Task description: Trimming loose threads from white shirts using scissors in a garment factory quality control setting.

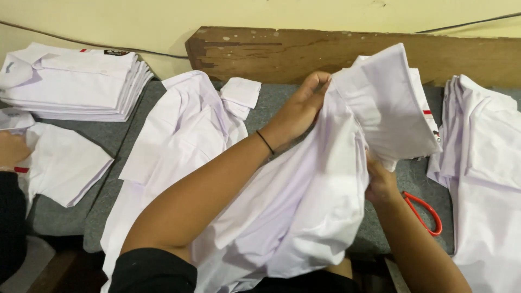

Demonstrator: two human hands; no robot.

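Observation:
A white shirt (pixel 320 184) is lifted off the grey table (pixel 277 97) in front of me, its collar end raised toward the upper right. My left hand (pixel 301 108) grips the cloth near the collar from the left, a thin black band on its wrist. My right hand (pixel 380 182) holds the shirt from below on the right, partly hidden behind the fabric. Another white shirt (pixel 179 135) lies spread flat under my left forearm.
A stack of folded white shirts (pixel 76 81) sits at the far left, with a folded one (pixel 62 163) below it beside another person's hand (pixel 11 151). A pile of white shirts (pixel 488 163) fills the right. Red-handled scissors (pixel 423 211) lie near my right wrist. A worn wooden board (pixel 304 51) backs the table.

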